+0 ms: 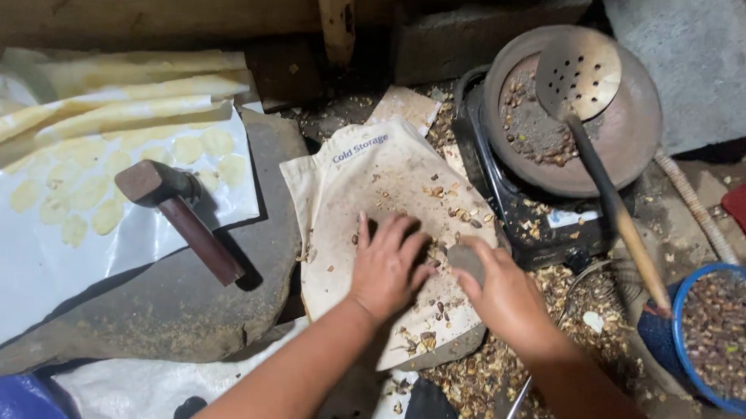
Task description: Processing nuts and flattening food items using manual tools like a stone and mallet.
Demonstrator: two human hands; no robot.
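My left hand (385, 265) lies flat with fingers spread on a stained cream cloth bag (366, 184) scattered with small brown nuts and shell bits. My right hand (502, 292) grips a small grey stone (465, 260) just right of the left hand, over the cloth's right edge. Nuts (449, 202) lie loose on the cloth above both hands.
A wooden hammer (179, 211) rests on a white plastic sheet (24, 263) with flattened pale pieces (108, 215) over a flat stone slab (179, 310). A round pan (632, 136) with a perforated ladle (578, 72) sits on a black stove. A blue bowl (679, 327) of nuts is at right; shells (483, 378) litter the floor.
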